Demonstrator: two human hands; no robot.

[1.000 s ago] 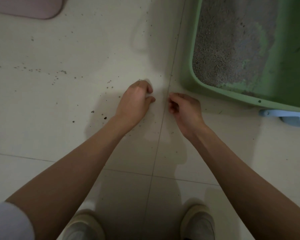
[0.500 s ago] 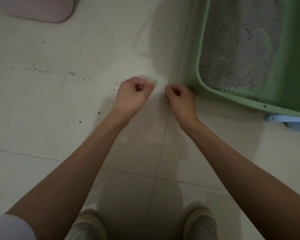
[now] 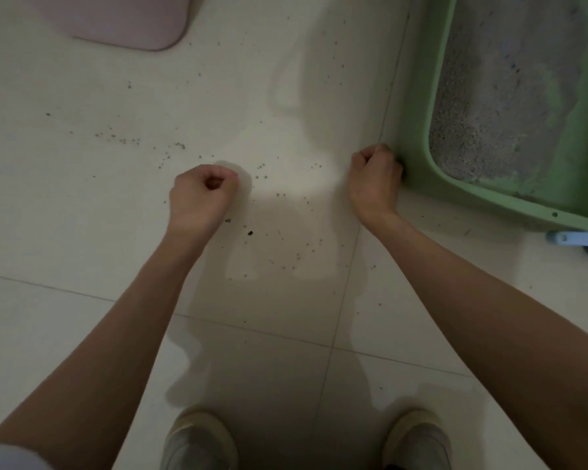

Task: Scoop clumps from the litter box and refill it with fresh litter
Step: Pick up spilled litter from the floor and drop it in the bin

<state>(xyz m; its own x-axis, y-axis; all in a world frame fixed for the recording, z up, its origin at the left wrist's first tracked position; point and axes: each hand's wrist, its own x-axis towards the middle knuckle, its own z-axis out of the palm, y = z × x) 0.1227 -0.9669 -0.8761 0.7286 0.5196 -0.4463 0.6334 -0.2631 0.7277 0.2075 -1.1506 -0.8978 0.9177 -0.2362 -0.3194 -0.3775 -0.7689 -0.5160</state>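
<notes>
A green litter box (image 3: 437, 96) stands on the floor at the upper right, holding grey litter (image 3: 496, 96) with bare green patches. My left hand (image 3: 201, 195) and my right hand (image 3: 374, 178) are both curled into fists, held apart over the tiles. Each seems to grip an edge of a thin clear plastic bag (image 3: 286, 300). The bag hangs between my arms, and only its faint wavy outline shows. My right hand sits right against the box's near left corner.
Loose litter grains (image 3: 286, 198) are scattered over the pale tiled floor between and left of my hands. A pink mat (image 3: 123, 18) lies at the top left. A light blue object (image 3: 581, 242) pokes out under the box. My shoes (image 3: 197, 439) are at the bottom.
My hands were close together, pinching at one spot. They have pulled apart, the left going left and the right going right to the box corner. The view has shifted slightly.
</notes>
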